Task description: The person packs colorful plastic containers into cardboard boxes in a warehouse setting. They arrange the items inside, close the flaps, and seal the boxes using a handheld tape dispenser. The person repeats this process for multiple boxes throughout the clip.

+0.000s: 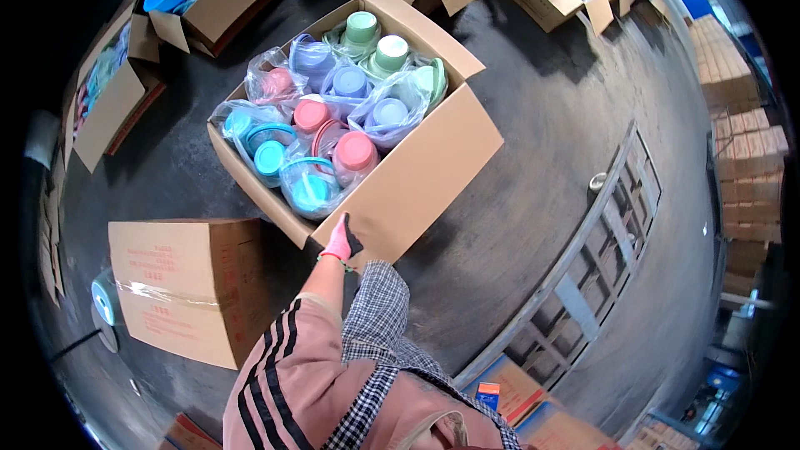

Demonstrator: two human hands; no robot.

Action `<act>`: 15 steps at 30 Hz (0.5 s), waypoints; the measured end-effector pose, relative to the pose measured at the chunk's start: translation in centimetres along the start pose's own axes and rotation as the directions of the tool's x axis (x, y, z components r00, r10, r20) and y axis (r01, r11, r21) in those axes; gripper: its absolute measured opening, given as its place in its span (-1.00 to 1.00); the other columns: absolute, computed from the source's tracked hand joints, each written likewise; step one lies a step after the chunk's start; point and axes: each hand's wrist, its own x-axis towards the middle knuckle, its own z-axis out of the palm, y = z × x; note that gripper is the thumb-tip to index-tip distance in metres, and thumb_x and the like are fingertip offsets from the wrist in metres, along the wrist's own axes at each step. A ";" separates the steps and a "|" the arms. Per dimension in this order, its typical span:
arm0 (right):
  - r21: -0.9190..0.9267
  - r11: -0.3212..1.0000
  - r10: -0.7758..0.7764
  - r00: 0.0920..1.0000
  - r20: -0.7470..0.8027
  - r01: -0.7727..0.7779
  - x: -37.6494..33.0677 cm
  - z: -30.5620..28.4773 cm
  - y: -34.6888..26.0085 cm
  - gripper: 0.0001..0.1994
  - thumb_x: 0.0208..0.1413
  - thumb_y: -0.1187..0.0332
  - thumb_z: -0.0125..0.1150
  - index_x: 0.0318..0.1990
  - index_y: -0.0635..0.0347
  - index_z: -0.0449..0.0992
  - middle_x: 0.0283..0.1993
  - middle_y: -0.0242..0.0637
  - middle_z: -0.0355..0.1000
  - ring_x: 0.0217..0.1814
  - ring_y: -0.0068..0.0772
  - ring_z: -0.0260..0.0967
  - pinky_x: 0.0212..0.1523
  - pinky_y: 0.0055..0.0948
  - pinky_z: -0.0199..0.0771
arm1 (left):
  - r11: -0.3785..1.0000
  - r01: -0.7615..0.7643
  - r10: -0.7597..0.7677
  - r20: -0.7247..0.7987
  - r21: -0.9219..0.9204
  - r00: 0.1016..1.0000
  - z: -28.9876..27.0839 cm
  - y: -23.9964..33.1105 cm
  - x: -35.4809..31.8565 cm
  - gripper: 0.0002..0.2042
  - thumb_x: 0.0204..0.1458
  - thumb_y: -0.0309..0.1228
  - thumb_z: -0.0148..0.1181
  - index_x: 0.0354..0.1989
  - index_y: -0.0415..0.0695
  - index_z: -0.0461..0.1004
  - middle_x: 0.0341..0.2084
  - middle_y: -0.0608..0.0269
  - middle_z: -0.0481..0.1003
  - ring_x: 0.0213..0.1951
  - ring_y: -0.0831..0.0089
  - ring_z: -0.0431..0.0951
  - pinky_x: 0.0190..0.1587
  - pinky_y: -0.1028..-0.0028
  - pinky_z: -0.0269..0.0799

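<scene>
In the head view, a worker's gloved left hand [340, 242] meets the near corner of an open carton [429, 171] on the dark floor [533, 150], though whether its fingers pinch the cardboard cannot be told; the right hand is out of sight. Plastic-wrapped tubs [355, 152] in blue, red, purple and green fill the carton, with a taped box [179, 283] standing nearby at left.

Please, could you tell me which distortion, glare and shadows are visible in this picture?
Head view: black fisheye corners, with the metal frame bowing; head view: whitish glare on the clear bags in the open carton; head view: a soft, dark shadow on the floor beside that carton.
</scene>
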 end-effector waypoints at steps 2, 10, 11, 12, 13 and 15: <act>-0.076 0.997 0.033 0.999 -0.017 -0.034 1.2 -2.3 -3.5 -0.49 -0.31 -0.04 0.28 -0.42 0.33 0.48 -0.48 -0.28 0.44 -0.44 -0.55 0.38 -0.42 -0.52 0.33 | 0.973 0.069 -0.059 0.050 -0.219 0.997 1.1 0.8 1.6 0.11 -0.37 0.35 -0.10 0.16 -0.33 -0.38 0.19 -0.04 -0.33 0.23 0.16 -0.37 0.19 0.22 -0.46; -0.319 0.943 -0.100 0.995 0.007 0.097 1.4 -4.4 -35.2 -0.55 -0.26 0.05 0.27 -0.40 0.33 0.47 -0.47 -0.29 0.43 -0.45 -0.54 0.35 -0.39 -0.53 0.33 | 0.963 -0.126 0.148 -0.078 0.237 0.986 -4.4 -0.2 8.1 -0.48 -0.06 0.09 -0.16 -0.18 -0.14 0.33 -0.40 0.17 0.35 -0.40 0.32 0.34 -0.27 0.29 0.20; -0.294 0.937 -0.180 0.982 0.059 0.189 1.2 -5.4 -39.2 -0.57 -0.25 0.07 0.27 -0.39 0.33 0.47 -0.46 -0.30 0.42 -0.45 -0.54 0.34 -0.39 -0.53 0.33 | 0.952 0.011 0.005 -0.049 0.307 0.999 -1.7 1.6 4.8 -0.52 -0.07 0.07 -0.11 -0.25 -0.14 0.36 -0.53 0.18 0.35 -0.52 0.34 0.35 -0.41 0.33 0.25; -0.256 0.918 -0.275 0.951 0.139 0.303 1.5 -5.3 -43.6 -0.59 -0.24 0.10 0.27 -0.39 0.32 0.47 -0.45 -0.31 0.42 -0.46 -0.55 0.33 -0.40 -0.53 0.33 | 0.920 0.117 -0.108 -0.044 0.373 0.993 -0.8 4.3 1.8 -0.56 -0.08 0.04 -0.05 -0.32 -0.14 0.39 -0.66 0.20 0.36 -0.64 0.37 0.36 -0.55 0.38 0.30; -0.161 0.937 -0.290 0.947 0.136 0.310 2.3 -4.8 -47.5 -0.61 -0.23 0.12 0.27 -0.38 0.31 0.46 -0.44 -0.32 0.41 -0.46 -0.55 0.32 -0.40 -0.54 0.32 | 0.852 0.022 0.033 -0.096 0.523 0.995 1.3 5.6 0.6 -0.61 -0.09 -0.03 0.02 -0.38 -0.17 0.40 -0.77 0.26 0.28 -0.77 0.45 0.31 -0.74 0.47 0.17; -0.049 0.944 -0.319 0.938 0.133 0.327 5.5 -4.3 -52.8 -0.64 -0.22 0.16 0.27 -0.36 0.30 0.46 -0.45 -0.34 0.40 -0.47 -0.54 0.31 -0.40 -0.54 0.32 | 0.627 -0.093 0.114 0.027 0.773 0.993 4.4 8.8 -1.3 -0.53 -0.11 -0.03 0.02 -0.33 -0.29 0.37 -0.62 0.09 0.40 -0.60 0.32 0.44 -0.55 0.41 0.31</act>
